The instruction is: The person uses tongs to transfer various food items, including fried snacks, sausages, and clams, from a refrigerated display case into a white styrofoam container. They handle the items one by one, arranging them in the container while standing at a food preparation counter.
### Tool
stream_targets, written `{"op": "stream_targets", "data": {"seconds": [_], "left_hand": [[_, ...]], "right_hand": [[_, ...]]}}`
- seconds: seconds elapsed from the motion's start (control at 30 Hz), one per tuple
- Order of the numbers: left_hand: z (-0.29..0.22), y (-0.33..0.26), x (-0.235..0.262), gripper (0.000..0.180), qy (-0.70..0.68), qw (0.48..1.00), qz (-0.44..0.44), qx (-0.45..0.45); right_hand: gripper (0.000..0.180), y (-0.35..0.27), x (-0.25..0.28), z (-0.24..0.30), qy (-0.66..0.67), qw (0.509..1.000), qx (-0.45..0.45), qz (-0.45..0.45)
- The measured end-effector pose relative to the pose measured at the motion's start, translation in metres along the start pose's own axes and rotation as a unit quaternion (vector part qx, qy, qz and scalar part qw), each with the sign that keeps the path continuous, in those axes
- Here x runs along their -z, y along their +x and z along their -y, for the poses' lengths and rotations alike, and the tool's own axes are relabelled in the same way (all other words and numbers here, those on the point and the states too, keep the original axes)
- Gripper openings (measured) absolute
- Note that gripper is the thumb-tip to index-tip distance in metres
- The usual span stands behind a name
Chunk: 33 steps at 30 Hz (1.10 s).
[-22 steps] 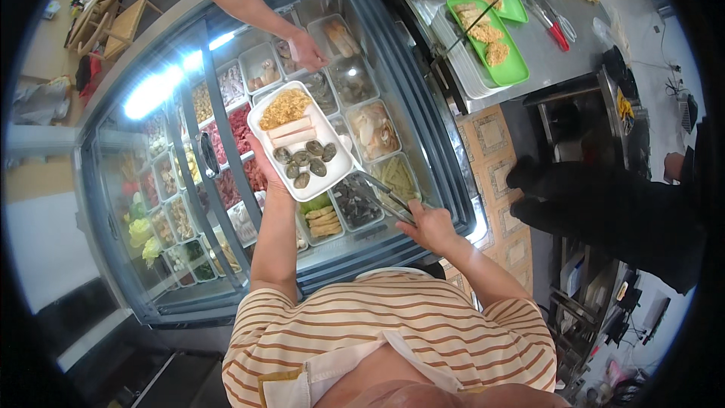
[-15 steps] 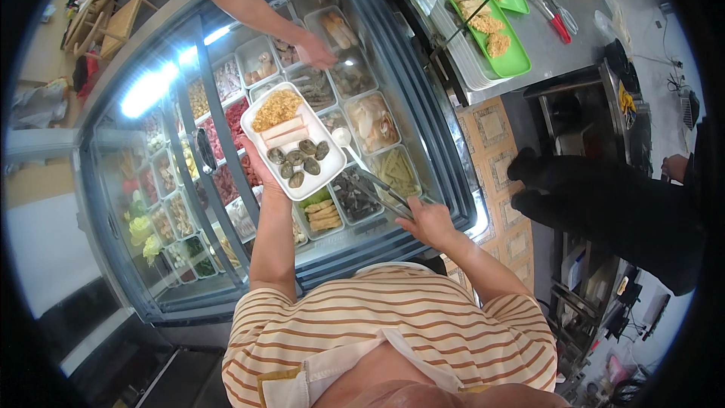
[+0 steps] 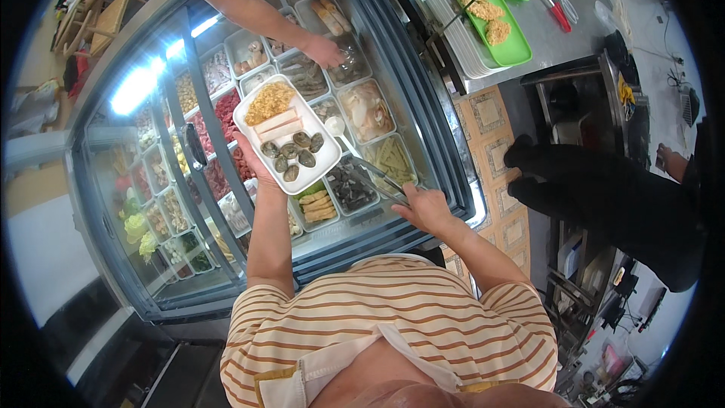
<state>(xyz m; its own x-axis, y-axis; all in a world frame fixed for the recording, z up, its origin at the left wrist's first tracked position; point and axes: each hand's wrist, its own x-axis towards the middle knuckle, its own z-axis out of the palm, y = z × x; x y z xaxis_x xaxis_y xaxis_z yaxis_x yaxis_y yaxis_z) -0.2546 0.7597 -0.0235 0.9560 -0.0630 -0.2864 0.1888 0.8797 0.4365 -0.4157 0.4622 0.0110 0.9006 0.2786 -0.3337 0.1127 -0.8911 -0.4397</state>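
My left hand grips the edge of a white foam tray above an open chilled display case. On it lie crumbly yellow noodles, pale pink-and-white sticks and several dark clams. My right hand is closed around metal tongs. The tongs' tips reach over the bins beside the tray, near a bin of dark, black pieces and one of green strips. A white spoon shows just past the tray's right edge.
Another person's hand reaches into a far bin. Sliding glass covers the case's left side. On the right, green trays with noodles and red-handled tongs lie on a metal counter. Someone in dark clothes stands at right.
The tray in my left hand has shifted slightly left. My right hand and the tongs have moved little. The other person's hand has moved right and lower into a bin.
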Motion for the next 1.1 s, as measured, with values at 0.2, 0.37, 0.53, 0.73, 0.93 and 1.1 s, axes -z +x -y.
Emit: {"op": "stream_targets", "data": {"seconds": [0.2, 0.37, 0.53, 0.73, 0.93, 1.1], "left_hand": [[0.000, 0.004, -0.002, 0.082, 0.012, 1.000, 0.004, -0.002], [0.003, 0.020, -0.001, 0.085, 0.002, 1.000, 0.007, 0.014], [0.013, 0.033, 0.003, 0.085, -0.006, 0.999, -0.007, 0.051], [0.027, 0.040, 0.022, 0.085, -0.009, 0.996, -0.020, 0.082], [0.025, 0.032, 0.007, 0.087, -0.026, 0.994, -0.018, 0.101], [0.022, 0.034, 0.016, 0.088, -0.010, 0.996, -0.016, 0.085]], "right_hand": [[0.041, 0.002, 0.001, -0.001, 0.005, 1.000, -0.004, 0.006], [0.042, 0.004, 0.004, 0.000, 0.011, 1.000, -0.011, 0.004], [0.043, 0.001, 0.005, 0.000, 0.019, 0.999, -0.005, -0.029], [0.042, -0.003, 0.005, -0.002, 0.016, 0.999, -0.030, -0.008], [0.042, -0.002, 0.004, 0.000, 0.000, 0.999, -0.035, 0.003], [0.042, 0.001, 0.004, 0.001, -0.002, 0.999, -0.032, 0.015]]}}
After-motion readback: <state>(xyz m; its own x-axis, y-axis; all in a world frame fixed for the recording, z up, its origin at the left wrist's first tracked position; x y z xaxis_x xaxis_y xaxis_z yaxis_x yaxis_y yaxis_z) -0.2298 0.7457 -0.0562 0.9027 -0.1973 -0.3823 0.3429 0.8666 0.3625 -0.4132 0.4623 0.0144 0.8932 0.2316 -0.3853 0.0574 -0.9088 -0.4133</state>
